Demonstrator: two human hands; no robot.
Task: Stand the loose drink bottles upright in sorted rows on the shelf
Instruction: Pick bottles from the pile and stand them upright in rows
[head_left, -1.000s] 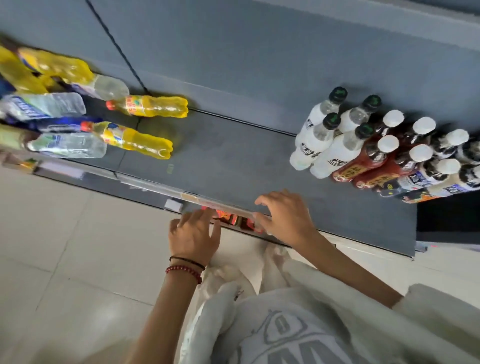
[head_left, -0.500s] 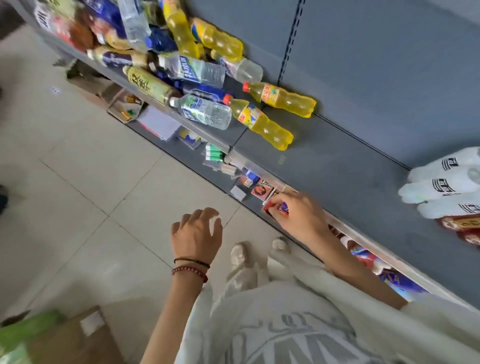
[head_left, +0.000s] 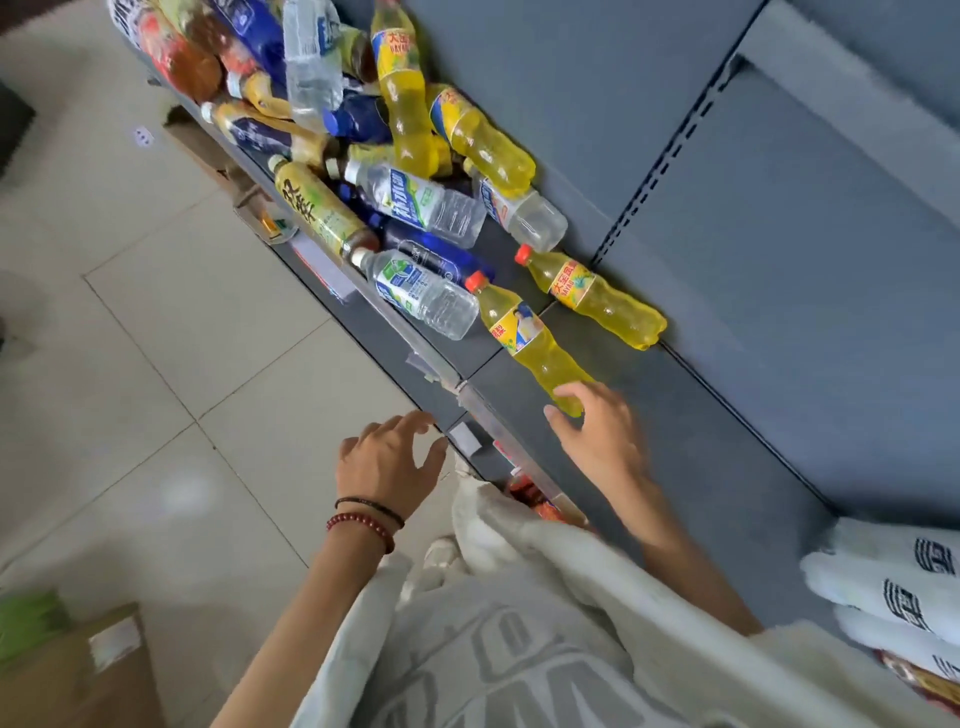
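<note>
The base of the nearest yellow bottle (head_left: 530, 340), lying loose toward twelve o'clock, is met by the right hand (head_left: 605, 436), fingers spread, not yet clasped, presumably for lifting; the left hand (head_left: 387, 465) is held open, empty.

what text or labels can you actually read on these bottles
"HAYAO": yellow bottle at the top of the pile, under Chinese characters too blurred to read.
Large dark Chinese characters, unclear: green tea bottle.
Red Chinese characters, blurred: yellow bottle by the back wall.
Picture of a person, red text blurred: yellow bottle at the right hand.
Water bottle and white bottles: unreadable.
</note>
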